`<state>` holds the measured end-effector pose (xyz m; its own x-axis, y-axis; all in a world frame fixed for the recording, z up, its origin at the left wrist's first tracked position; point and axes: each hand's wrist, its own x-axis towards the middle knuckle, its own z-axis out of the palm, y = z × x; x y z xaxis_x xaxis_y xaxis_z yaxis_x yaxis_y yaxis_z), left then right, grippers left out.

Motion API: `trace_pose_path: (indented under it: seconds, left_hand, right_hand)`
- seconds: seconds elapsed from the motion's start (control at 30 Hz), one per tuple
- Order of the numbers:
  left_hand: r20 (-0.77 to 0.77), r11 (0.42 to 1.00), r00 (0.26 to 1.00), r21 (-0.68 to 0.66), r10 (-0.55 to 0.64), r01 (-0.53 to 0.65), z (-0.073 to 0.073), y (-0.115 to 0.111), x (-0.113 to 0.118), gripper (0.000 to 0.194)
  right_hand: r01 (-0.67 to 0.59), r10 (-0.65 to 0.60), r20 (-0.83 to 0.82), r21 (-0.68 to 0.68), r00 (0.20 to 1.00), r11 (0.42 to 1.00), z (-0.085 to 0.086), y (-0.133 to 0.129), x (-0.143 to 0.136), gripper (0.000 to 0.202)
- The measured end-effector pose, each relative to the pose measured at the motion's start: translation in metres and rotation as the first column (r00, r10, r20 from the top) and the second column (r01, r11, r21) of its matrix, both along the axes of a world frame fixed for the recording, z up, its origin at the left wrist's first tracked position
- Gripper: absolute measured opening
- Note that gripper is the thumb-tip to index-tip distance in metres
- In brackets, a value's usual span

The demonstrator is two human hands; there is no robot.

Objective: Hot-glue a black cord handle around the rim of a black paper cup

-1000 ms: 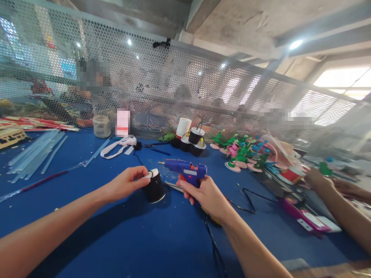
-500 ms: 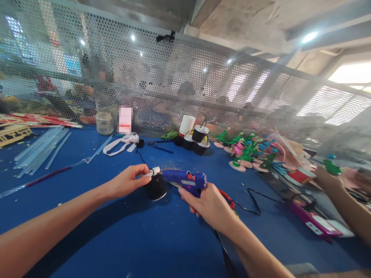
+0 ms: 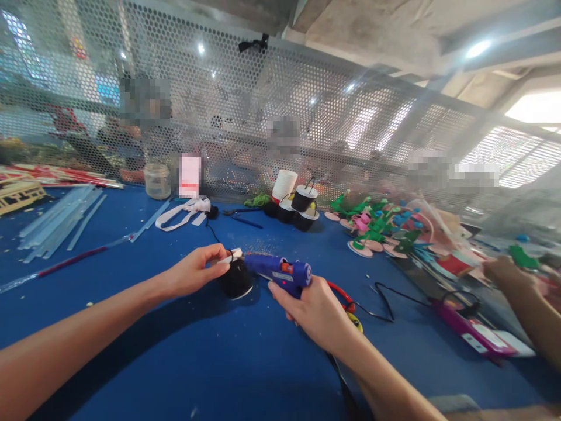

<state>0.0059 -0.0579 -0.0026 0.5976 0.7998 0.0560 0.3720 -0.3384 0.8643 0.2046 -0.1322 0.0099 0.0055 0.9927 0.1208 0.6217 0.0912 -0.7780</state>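
Note:
My left hand (image 3: 199,270) is closed, thumb and fingers pinching a white strip (image 3: 234,255) at the top of a small black cup (image 3: 236,280). A white edge shows along the cup's lower side. My right hand (image 3: 322,310) grips a blue glue gun (image 3: 280,272), its small red light lit. The gun's nozzle points left at the cup's upper right side; whether it touches is hard to see. Behind my right hand, red and yellow handles (image 3: 344,295) of a tool are partly hidden.
Black-and-white small buckets (image 3: 305,199) and a white spool (image 3: 284,185) stand at the back. Clear glue sticks (image 3: 63,219) lie left, near a glass jar (image 3: 158,181). Green figures (image 3: 372,228) crowd the right, by a purple power strip (image 3: 471,330) and a co-worker's hand (image 3: 508,278).
My hands, the cup and the glue gun hold nearly the same positions. The view has shifted slightly. At the right, the co-worker's hand with the green piece has moved a little further right.

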Motion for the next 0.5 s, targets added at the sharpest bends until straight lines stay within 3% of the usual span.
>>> trace_pose_path:
  seconds: [0.23,0.4,0.5]
  left_hand:
    - [-0.02,0.999,1.0,0.036,0.018,-0.018,0.0011,-0.0009,0.0012,0.021]
    - [-0.039,0.999,0.999,0.046,0.019,-0.017,0.0021,-0.0006,0.0018,0.02]
    - [-0.037,0.999,0.999,0.04,0.019,-0.018,0.0021,-0.0009,0.0018,0.02]
  right_hand:
    - [-0.012,0.012,0.001,-0.02,1.0,1.0,-0.0022,0.0006,0.0018,0.021]
    - [0.005,-0.015,-0.065,-0.146,0.998,0.989,0.0,-0.0002,0.002,0.023]
    - [0.004,-0.01,-0.043,-0.15,0.999,0.989,0.0019,0.0006,0.0024,0.024]
